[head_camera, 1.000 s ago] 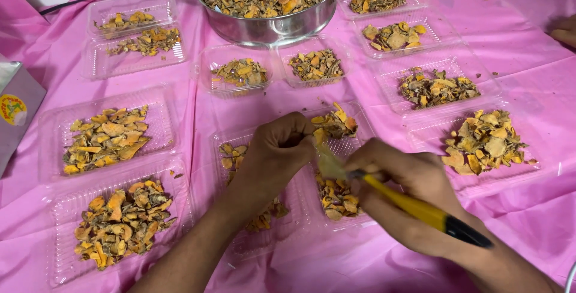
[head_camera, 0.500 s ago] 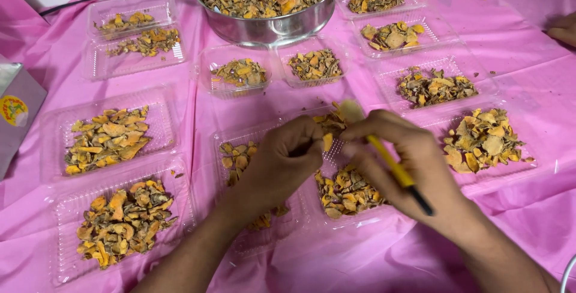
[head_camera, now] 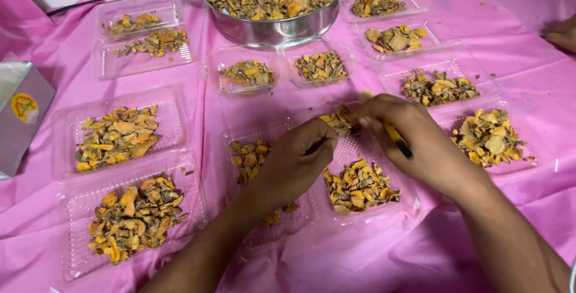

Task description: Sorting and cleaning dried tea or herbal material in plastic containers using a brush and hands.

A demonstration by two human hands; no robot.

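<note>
Tabletop (head_camera: 516, 35) under pink cloth, crowded with clear trays of dried orange-brown chips. Steel pot (head_camera: 273, 26) at the far edge, heaped with the same chips. Grey box (head_camera: 21, 119) at the left edge. Two trays by the near-left corner, full. Middle tray (head_camera: 360, 200) near the front edge, chips (head_camera: 360, 185) piled in its near half, a few more at its far end between the hands. Left hand (head_camera: 297, 164) curled over that tray's left rim, fingers closed; held piece, if any, hidden. Right hand (head_camera: 408, 137) closed on a yellow-and-black pen-like tool (head_camera: 397, 141), fingertips at the far chips. Chips probably light, stiff, brittle, crumbly at the edges; best pinched by the flat faces, gently.
</note>
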